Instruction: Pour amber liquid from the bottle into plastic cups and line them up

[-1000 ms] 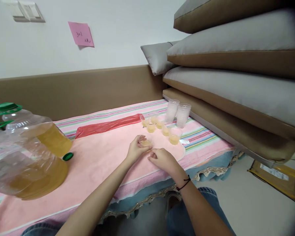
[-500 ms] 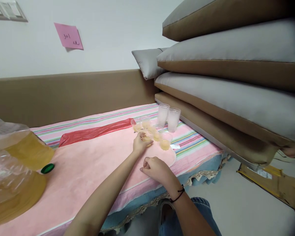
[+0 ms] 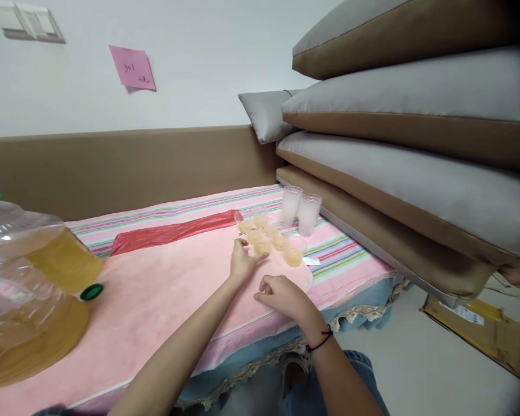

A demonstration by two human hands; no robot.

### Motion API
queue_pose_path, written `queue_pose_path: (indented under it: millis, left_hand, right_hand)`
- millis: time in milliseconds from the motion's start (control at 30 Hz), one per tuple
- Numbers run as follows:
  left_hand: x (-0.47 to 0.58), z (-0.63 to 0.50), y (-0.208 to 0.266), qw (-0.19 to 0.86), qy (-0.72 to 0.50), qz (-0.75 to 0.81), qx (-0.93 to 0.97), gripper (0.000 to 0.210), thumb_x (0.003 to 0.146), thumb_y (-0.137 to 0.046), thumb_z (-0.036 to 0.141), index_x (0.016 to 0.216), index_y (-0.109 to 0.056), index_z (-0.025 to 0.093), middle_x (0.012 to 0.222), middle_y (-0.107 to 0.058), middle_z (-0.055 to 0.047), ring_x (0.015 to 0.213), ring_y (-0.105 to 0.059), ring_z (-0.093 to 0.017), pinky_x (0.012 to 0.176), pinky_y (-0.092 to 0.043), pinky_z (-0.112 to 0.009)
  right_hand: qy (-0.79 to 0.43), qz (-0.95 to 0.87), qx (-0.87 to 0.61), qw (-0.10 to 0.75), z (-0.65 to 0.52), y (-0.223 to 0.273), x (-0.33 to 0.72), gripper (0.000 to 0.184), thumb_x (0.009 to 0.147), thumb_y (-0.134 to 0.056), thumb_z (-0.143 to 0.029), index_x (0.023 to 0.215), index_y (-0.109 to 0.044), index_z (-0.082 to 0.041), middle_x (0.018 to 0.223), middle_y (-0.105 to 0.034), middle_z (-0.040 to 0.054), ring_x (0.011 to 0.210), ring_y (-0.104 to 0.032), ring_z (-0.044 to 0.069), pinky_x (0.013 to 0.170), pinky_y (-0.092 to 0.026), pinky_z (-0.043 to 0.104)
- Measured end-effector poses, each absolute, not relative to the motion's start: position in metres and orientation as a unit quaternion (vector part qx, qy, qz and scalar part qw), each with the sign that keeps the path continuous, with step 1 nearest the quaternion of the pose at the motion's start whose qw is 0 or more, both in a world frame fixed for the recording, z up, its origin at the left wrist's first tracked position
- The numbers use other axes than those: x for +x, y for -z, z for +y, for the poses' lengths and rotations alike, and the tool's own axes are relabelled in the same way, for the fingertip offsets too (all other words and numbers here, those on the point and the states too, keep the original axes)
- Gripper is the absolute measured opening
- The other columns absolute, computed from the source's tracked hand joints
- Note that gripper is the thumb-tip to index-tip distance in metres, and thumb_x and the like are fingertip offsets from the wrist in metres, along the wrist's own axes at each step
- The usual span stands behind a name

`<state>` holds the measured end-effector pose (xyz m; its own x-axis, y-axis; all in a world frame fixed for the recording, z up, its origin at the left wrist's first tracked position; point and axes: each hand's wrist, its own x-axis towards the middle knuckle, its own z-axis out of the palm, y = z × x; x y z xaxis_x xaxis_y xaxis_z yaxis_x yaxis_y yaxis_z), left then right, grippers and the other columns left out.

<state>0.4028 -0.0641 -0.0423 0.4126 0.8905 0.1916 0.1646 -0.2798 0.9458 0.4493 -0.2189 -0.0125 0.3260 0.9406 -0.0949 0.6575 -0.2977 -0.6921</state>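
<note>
My left hand (image 3: 243, 263) is open, thumb and fingers apart, beside a clear plastic cup (image 3: 262, 246) of pale yellow liquid. Its thumb lies in front of that cup; I cannot tell if it touches. Several similar cups stand close together, among them a cup (image 3: 293, 256) at the right of the group. My right hand (image 3: 282, 295) hovers nearer the front edge, its fingers curled in with nothing visible in them. Two stacks of clear cups, a left stack (image 3: 290, 206) and a right stack (image 3: 308, 215), stand behind the filled ones.
Big clear jugs of yellow liquid, one at the front (image 3: 39, 341), stand at left beside a green cap (image 3: 91, 292). A red plastic bag (image 3: 173, 232) lies along the back of the pink mat (image 3: 169, 294). Stacked cushions (image 3: 398, 156) overhang the right; cardboard (image 3: 481, 332) lies on the floor.
My left hand has loosened from the cup and drawn slightly left, its fingers spreading. My right hand stays curled in nearly the same place. The view has shifted a little.
</note>
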Motion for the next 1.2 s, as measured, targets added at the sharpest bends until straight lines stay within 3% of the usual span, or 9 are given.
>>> queue_pose_path:
  millis: [67, 167, 300, 500, 667, 800, 1000, 1133, 1200]
  left_hand:
    - [0.375, -0.066, 0.032, 0.472, -0.386, 0.374, 0.698, 0.051, 0.055, -0.084, 0.044, 0.089, -0.052, 0.021, 0.102, -0.061, -0.005, 0.082, -0.06, -0.018, 0.078, -0.05, -0.036]
    - [0.316, -0.068, 0.017, 0.491, -0.358, 0.36, 0.708, 0.041, 0.067, -0.071, 0.058, 0.078, -0.063, 0.02, 0.086, -0.067, -0.006, 0.078, -0.063, -0.02, 0.073, -0.049, -0.034]
    - [0.237, -0.071, 0.009, 0.507, -0.332, 0.372, 0.703, 0.048, 0.07, -0.064, 0.066, 0.069, -0.069, 0.018, 0.079, -0.072, -0.01, 0.078, -0.065, -0.024, 0.071, -0.05, -0.035]
    - [0.189, -0.065, 0.001, 0.553, -0.396, 0.428, 0.595, 0.059, 0.071, -0.062, 0.069, 0.044, -0.048, 0.018, 0.088, -0.071, -0.012, 0.087, -0.065, -0.023, 0.079, -0.05, -0.031]
    - [0.185, -0.058, 0.007, 0.529, -0.408, 0.421, 0.614, 0.058, 0.073, -0.058, 0.071, 0.053, -0.061, 0.017, 0.084, -0.071, -0.011, 0.086, -0.065, -0.024, 0.075, -0.048, -0.029]
    - [0.184, -0.055, 0.018, 0.52, -0.412, 0.417, 0.621, 0.056, 0.074, -0.057, 0.07, 0.062, -0.065, 0.016, 0.084, -0.071, -0.012, 0.078, -0.065, -0.022, 0.071, -0.048, -0.03]
    - [0.178, -0.063, 0.013, 0.522, -0.413, 0.394, 0.634, 0.052, 0.079, -0.055, 0.067, 0.076, -0.068, 0.016, 0.09, -0.071, -0.011, 0.079, -0.064, -0.021, 0.072, -0.049, -0.032]
    - [0.174, -0.075, 0.002, 0.537, -0.402, 0.37, 0.643, 0.044, 0.08, -0.059, 0.06, 0.082, -0.067, 0.017, 0.093, -0.069, -0.008, 0.079, -0.064, -0.019, 0.074, -0.049, -0.031]
    - [0.171, -0.08, -0.003, 0.551, -0.393, 0.358, 0.643, 0.039, 0.08, -0.063, 0.056, 0.085, -0.065, 0.017, 0.095, -0.068, -0.007, 0.08, -0.064, -0.018, 0.074, -0.049, -0.031]
  right_hand:
    - [-0.247, -0.519, -0.752, 0.324, -0.221, 0.013, 0.459, 0.006, 0.088, -0.066, -0.017, 0.083, -0.063, -0.015, 0.082, -0.066, 0.0036, 0.077, -0.062, 0.018, 0.064, -0.04, 0.024]
    - [-0.174, -0.484, -0.692, 0.508, -0.226, 0.012, 0.492, 0.007, 0.086, -0.06, -0.022, 0.084, -0.063, -0.016, 0.082, -0.067, 0.0048, 0.078, -0.063, 0.019, 0.069, -0.046, 0.026]
    - [0.021, -0.322, -0.647, 0.691, -0.228, 0.017, 0.572, 0.04, 0.076, -0.065, -0.046, 0.102, -0.061, -0.017, 0.1, -0.066, 0.0088, 0.095, -0.063, 0.025, 0.087, -0.051, 0.036]
    - [-0.081, -0.216, -0.717, 0.658, -0.192, 0.054, 0.656, 0.088, 0.039, -0.089, -0.035, 0.117, -0.052, -0.017, 0.113, -0.062, 0.0173, 0.104, -0.061, 0.038, 0.093, -0.051, 0.052]
    - [-0.088, -0.21, -0.7, 0.677, -0.16, 0.079, 0.662, 0.121, 0.027, -0.09, -0.038, 0.133, -0.036, -0.017, 0.123, -0.056, 0.021, 0.118, -0.053, 0.042, 0.102, -0.044, 0.054]
    - [-0.034, -0.16, -0.664, 0.73, -0.158, 0.075, 0.663, 0.116, 0.029, -0.086, -0.047, 0.128, -0.034, -0.019, 0.121, -0.054, 0.021, 0.117, -0.053, 0.043, 0.103, -0.042, 0.056]
    - [0.023, -0.192, -0.583, 0.789, -0.199, 0.021, 0.631, 0.079, 0.036, -0.09, -0.047, 0.099, -0.049, -0.024, 0.111, -0.06, 0.0148, 0.107, -0.059, 0.033, 0.104, -0.043, 0.045]
    - [-0.067, -0.29, -0.562, 0.771, -0.225, -0.007, 0.552, 0.059, 0.049, -0.092, -0.048, 0.09, -0.061, -0.018, 0.097, -0.066, 0.0113, 0.096, -0.064, 0.03, 0.092, -0.053, 0.043]
    - [-0.194, -0.347, -0.546, 0.738, -0.229, -0.007, 0.502, 0.057, 0.06, -0.09, -0.047, 0.103, -0.065, -0.019, 0.106, -0.066, 0.0111, 0.102, -0.063, 0.03, 0.086, -0.055, 0.038]
